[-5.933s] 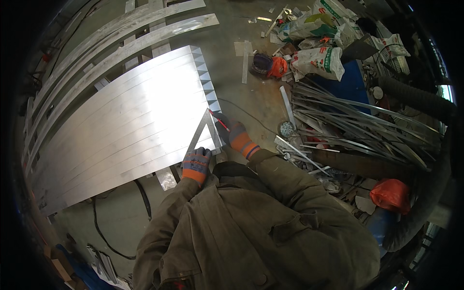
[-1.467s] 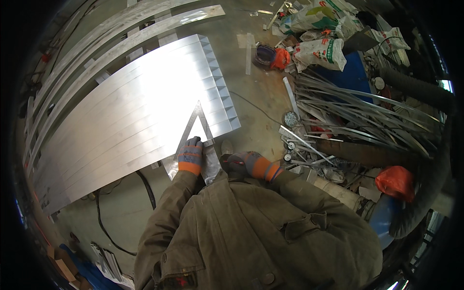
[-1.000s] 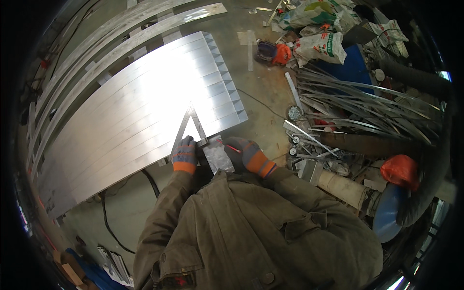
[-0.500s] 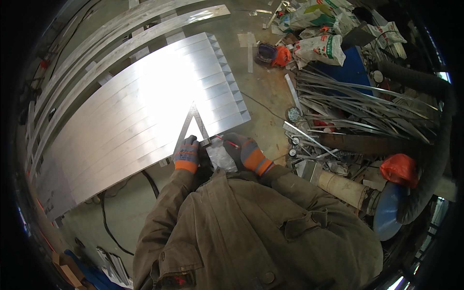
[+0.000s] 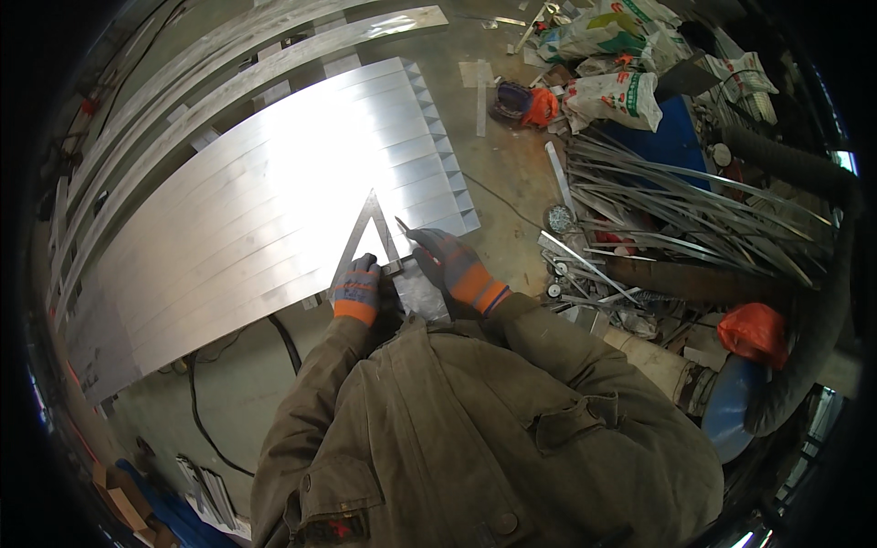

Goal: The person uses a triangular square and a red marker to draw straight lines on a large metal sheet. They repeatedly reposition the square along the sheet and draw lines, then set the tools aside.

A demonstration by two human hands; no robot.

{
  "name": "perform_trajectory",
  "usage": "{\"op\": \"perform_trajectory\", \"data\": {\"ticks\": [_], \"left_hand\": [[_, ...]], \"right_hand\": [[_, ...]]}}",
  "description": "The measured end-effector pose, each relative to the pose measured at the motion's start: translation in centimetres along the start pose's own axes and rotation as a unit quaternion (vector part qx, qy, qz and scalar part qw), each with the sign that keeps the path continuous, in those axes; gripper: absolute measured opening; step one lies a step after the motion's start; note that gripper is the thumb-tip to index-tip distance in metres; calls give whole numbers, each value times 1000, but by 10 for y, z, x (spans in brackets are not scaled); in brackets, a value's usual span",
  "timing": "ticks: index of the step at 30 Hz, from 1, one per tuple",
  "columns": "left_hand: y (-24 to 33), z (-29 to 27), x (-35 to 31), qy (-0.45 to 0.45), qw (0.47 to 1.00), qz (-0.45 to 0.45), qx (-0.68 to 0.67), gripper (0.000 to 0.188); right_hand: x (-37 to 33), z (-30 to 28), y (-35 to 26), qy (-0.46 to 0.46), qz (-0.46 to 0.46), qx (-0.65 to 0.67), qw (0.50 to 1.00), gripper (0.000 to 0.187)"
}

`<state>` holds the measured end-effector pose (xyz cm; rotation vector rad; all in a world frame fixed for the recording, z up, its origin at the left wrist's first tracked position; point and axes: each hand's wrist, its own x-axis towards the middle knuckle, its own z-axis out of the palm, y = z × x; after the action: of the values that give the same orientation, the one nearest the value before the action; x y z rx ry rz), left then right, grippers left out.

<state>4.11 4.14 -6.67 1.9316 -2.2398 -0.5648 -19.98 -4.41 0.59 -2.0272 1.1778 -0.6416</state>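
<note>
Side-by-side silvery metal profiles form a broad panel [image 5: 192, 247], with strong glare across its middle. A metal angle square [image 5: 385, 233] lies on the panel near the edge closest to me, its corner facing away. My gloved left hand [image 5: 358, 288] is closed on the square's near left end, at the panel's edge. My gloved right hand [image 5: 448, 260] pinches a slim pencil [image 5: 403, 224], its dark tip pointing away beside the square's right leg. Crumpled clear plastic [image 5: 422, 297] lies between my hands. Both gloves are grey and orange.
Long metal bars [image 5: 228, 82] lie beyond the panel. On the right are a heap of thin metal strips [image 5: 667, 192], white sacks [image 5: 612, 99], a thick dark hose [image 5: 786, 164] and a red plastic bag [image 5: 754, 333]. A black cable [image 5: 203, 420] runs across the floor on the left.
My right hand has moved slightly away from me, and the pencil has turned to point up along the square's right leg. My left hand stays on the square.
</note>
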Motion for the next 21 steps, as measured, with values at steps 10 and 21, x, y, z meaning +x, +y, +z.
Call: {"op": "perform_trajectory", "data": {"ticks": [10,21], "left_hand": [[1,0,-2,-5,1000,4,29,24],[3,-2,0,-22,999,-2,24,24]], "right_hand": [[26,27,22,-25,-52,-42,997,41],[53,45,32,-93,-19,-87,992,51]]}}
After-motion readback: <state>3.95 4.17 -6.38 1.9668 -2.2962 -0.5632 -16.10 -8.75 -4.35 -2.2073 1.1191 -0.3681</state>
